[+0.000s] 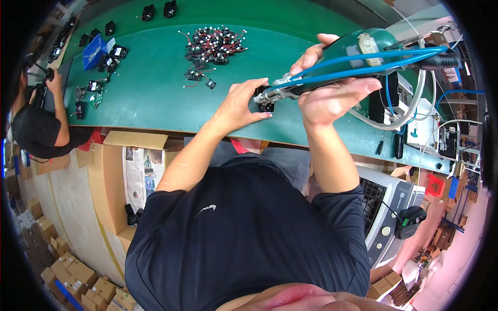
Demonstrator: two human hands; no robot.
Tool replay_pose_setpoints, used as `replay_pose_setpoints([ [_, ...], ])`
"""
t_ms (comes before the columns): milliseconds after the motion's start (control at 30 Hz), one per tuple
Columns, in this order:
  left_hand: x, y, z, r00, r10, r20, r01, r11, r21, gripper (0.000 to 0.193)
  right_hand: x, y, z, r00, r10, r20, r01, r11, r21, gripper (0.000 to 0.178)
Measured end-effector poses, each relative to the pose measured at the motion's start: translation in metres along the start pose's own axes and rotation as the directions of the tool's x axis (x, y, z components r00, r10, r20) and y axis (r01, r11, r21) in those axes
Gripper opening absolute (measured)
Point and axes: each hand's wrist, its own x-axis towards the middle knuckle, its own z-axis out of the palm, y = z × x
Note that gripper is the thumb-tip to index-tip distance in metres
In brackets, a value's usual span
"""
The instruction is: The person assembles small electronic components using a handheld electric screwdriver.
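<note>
My left hand (237, 106) lies on the green worktop, its fingers and thumb curled round a small black plastic housing (267, 107). In my right hand (332, 101) is a green power screwdriver (345, 44), held tilted, with blue air hoses (368, 61) running along it. Its metal nose reaches over the housing and hides part of it; whether the bit touches cannot be told. Beyond my left hand lies a heap of small black parts (212, 44) with red wires and white plugs. A few loose ones (210, 83) sit just nearer.
A blue bin (94, 52) and more black housings (118, 51) stand at the left of the worktop (155, 98). A co-worker (41, 122) sits at the far left. White equipment boxes (420, 122) and a grey hose (399, 123) occupy the right. An air cooler (386, 217) stands below.
</note>
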Motion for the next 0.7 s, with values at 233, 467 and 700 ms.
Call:
replay_pose_setpoints([
  [233,0.000,0.001,0.001,0.999,0.030,-0.012,-0.030,1.000,0.001,0.095,-0.008,0.014,0.000,0.998,0.033,-0.054,-0.030,0.998,0.050,0.119],
  [467,-0.004,-0.003,0.003,0.999,0.025,-0.024,-0.025,1.000,-0.004,0.097,-0.010,0.011,-0.001,0.999,0.050,0.014,-0.049,0.998,-0.027,0.117],
  [700,-0.001,-0.007,0.000,0.999,0.035,0.004,-0.035,0.999,-0.007,0.097,-0.015,0.019,0.000,0.993,0.101,0.061,-0.101,0.995,-0.001,0.117],
])
